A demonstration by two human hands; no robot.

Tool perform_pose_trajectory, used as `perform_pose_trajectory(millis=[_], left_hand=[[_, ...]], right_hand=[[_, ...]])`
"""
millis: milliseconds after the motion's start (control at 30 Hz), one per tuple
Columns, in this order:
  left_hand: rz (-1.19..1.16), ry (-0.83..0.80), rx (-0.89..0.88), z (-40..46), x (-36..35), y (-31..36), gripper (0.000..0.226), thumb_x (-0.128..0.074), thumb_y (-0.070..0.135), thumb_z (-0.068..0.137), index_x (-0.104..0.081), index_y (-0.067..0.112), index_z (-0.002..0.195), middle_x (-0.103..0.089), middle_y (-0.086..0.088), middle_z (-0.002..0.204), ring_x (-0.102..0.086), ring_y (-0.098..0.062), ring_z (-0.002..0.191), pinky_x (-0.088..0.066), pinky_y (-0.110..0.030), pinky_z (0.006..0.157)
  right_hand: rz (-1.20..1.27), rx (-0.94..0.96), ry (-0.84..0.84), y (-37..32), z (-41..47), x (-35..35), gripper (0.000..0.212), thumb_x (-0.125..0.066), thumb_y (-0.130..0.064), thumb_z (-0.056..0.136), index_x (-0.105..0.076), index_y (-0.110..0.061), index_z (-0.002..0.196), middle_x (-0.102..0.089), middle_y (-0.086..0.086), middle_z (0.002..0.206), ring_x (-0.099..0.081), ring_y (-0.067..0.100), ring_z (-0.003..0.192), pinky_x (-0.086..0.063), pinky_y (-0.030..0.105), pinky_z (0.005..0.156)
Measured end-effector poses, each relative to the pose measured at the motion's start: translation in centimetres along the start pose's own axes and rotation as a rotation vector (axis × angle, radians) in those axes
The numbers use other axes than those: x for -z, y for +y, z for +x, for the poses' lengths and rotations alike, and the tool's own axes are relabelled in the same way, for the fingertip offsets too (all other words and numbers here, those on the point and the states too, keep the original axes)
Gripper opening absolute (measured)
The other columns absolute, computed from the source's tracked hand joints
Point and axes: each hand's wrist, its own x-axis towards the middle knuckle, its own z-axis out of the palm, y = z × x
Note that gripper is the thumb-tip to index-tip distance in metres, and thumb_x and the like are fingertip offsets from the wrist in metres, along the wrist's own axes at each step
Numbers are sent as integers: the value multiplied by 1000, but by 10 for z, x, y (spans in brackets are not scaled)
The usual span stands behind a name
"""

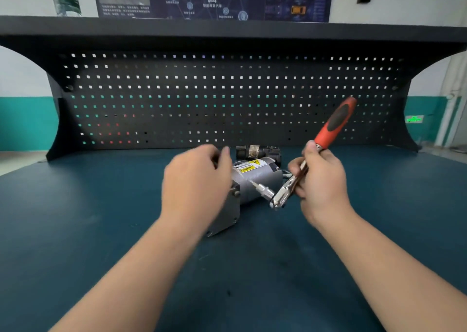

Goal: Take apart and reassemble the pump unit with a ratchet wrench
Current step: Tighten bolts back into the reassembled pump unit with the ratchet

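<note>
The grey cylindrical pump unit (255,180) lies on its side on the blue bench top, its yellow warning label facing up and a square end plate toward me. My left hand (195,182) hovers over the pump's left end with fingers curled, blurred; whether it touches the pump I cannot tell. My right hand (321,182) grips the metal shaft of the ratchet wrench (336,122), whose red-and-black handle points up and right. The wrench head with its socket and bit sits just in front of the pump body.
A small dark cylindrical part (257,151) lies behind the pump near the black pegboard (227,99). The blue bench top (101,218) spreads wide on both sides. A shelf overhangs the pegboard.
</note>
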Motion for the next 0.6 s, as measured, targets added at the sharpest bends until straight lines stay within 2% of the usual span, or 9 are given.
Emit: perform_pose_trajectory(millis=[33,67,100,133,167,233,300,467,600], left_hand=[[-46,9,-58,8,2,-9,30,-51,41,90,-61,22,68,-60,11,62,-55,-20,76,-39,-31,65],[-59,-83,-101,14,2,-19,21,-53,44,89,-67,28,87,-67,14,84,-54,-18,98,-40,-33,82],[7,-266,-128,15,-2,-28,29,-54,46,88,-65,32,110,-64,12,112,-44,-17,120,-34,-35,98],[73,-458,-152,14,-7,-37,41,-53,50,88,-55,36,126,-51,10,136,-30,-14,134,-25,-37,109],[98,-604,-147,12,-12,-46,48,-52,53,88,-47,40,133,-36,12,148,-21,-11,140,-18,-37,113],[34,-670,-105,6,-19,-51,48,-53,56,86,-45,46,133,-31,18,150,-23,-7,138,-14,-36,115],[-35,-606,-80,3,-23,-52,43,-56,54,85,-51,46,127,-37,21,145,-30,-6,134,-17,-35,114],[6,-572,47,-5,-19,-39,39,-58,54,83,-53,50,122,-38,28,142,-29,-7,136,-26,-27,106],[167,-373,45,-27,-16,-25,39,-51,61,80,-57,48,117,-46,29,135,-38,-9,125,-31,-28,96]], right_hand=[[52,-35,33,-1,3,2,28,-36,-27,102,-39,-17,77,-45,-7,42,-28,3,31,-23,16,32],[93,-67,61,0,6,4,27,-36,-26,102,-39,-17,77,-44,-7,42,-28,3,30,-22,14,31],[120,-95,84,1,8,6,27,-36,-26,102,-39,-17,77,-44,-6,42,-28,3,29,-22,13,31],[133,-118,101,2,10,7,27,-36,-27,102,-38,-17,77,-44,-6,41,-28,4,29,-21,13,31],[135,-137,114,4,11,8,26,-36,-27,102,-39,-18,78,-44,-7,41,-29,4,28,-21,12,31],[119,-158,139,8,15,10,26,-36,-28,102,-39,-18,78,-44,-7,42,-30,4,29,-22,13,31],[80,-159,171,10,19,14,26,-36,-29,102,-39,-18,78,-45,-6,45,-31,4,30,-23,15,31],[104,-241,233,9,24,22,26,-36,-28,102,-40,-18,78,-44,-1,53,-32,3,28,-23,14,30],[238,-340,282,3,24,24,25,-40,-28,101,-42,-19,78,-46,-2,50,-32,4,26,-22,13,30]])
